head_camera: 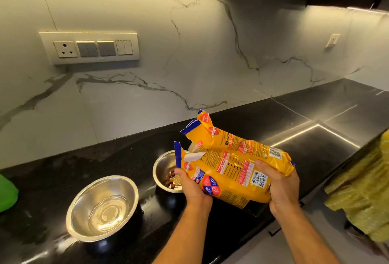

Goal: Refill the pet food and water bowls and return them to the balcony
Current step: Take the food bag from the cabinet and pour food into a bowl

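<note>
Two hands on one bag here. The left hand [192,185] is wrapped around the lower front part of the yellow pet food bag [233,164], fingers curled under it, and the right hand [280,185] grips the bag's bottom end, thumb on top. The bag is tipped over on its side above the counter, with its torn-open blue-edged top pointing toward the far bowl.

Nearest the camera on the left, a steel bowl [103,209] sits on the black stone countertop [315,147]; it looks like it has clear water in it, though that's hard to be sure of with all the reflections. Just beyond it and to the right is the second steel bowl [163,169], partly hidden by the bag and left hand, with a small pile of brown kibble [169,179] inside.

Off the left edge there's a bit of something bright green [7,194], and at the right edge an olive-green cloth [362,192] hangs down. Behind everything, the marble-look backsplash [189,53] carries a switch panel [90,48] with a socket.
</note>
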